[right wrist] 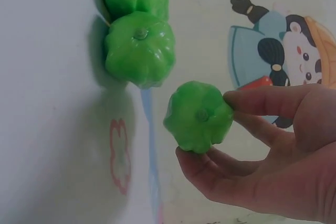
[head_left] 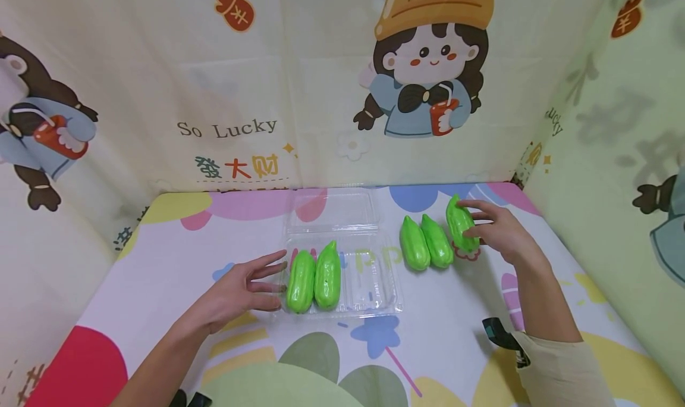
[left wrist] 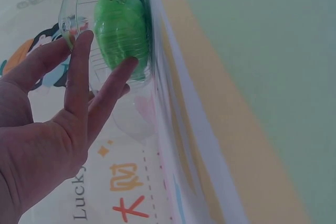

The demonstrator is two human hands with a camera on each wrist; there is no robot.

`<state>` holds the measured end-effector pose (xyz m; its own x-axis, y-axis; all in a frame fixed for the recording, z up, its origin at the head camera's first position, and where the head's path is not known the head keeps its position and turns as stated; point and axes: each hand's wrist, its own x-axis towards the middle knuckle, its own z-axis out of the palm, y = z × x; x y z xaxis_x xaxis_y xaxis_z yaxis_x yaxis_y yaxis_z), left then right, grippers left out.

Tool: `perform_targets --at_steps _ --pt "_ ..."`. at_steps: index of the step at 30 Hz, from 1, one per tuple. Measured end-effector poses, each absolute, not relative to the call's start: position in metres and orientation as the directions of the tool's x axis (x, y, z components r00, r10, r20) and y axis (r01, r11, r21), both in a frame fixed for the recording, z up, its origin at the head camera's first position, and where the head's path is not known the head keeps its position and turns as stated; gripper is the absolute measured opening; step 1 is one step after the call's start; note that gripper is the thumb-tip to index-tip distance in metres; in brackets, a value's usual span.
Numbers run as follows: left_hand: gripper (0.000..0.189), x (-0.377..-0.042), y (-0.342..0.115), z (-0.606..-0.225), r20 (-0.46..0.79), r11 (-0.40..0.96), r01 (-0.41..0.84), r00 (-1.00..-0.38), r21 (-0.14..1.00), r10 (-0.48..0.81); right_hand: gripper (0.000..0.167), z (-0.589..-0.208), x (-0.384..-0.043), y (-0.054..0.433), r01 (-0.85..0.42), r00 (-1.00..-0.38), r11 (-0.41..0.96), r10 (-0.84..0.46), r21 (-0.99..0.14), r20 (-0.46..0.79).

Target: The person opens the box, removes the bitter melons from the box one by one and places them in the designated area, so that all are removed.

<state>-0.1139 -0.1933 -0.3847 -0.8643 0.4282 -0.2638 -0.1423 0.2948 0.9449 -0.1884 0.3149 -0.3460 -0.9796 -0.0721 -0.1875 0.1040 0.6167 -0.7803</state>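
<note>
My right hand [head_left: 503,233] pinches a plump, ridged green toy gourd [head_left: 458,221] between thumb and fingers. In the right wrist view this gourd [right wrist: 194,121] hangs clear of the table, its stub end facing the camera. Two similar gourds [head_left: 414,243] lie side by side on the table just left of it. A clear plastic clamshell box [head_left: 382,279] stands open in the middle, with two more gourds [head_left: 327,276] in its left half. My left hand [head_left: 238,288] has its fingers spread at the box's left wall; in the left wrist view the fingertips [left wrist: 128,64] overlap that wall.
The box's clear lid [head_left: 334,209] lies folded back toward the rear. A patterned cloth [head_left: 171,276] covers the table. Printed curtains [head_left: 321,85] rise at the back and both sides; the right one [head_left: 599,175] stands beyond my right hand.
</note>
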Motion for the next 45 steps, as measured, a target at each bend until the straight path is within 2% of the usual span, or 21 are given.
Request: perform_targets --at_steps 17,45 --pt "0.09 -0.113 -0.194 -0.383 -0.255 0.278 -0.143 -0.868 0.95 0.427 0.071 -0.361 -0.194 0.316 0.125 -0.959 0.61 -0.127 -0.782 -0.253" --pt "0.09 -0.114 -0.195 -0.386 -0.258 0.301 -0.133 -0.867 0.944 0.426 0.073 -0.362 -0.194 0.315 0.145 -0.945 0.681 -0.119 -0.717 -0.305"
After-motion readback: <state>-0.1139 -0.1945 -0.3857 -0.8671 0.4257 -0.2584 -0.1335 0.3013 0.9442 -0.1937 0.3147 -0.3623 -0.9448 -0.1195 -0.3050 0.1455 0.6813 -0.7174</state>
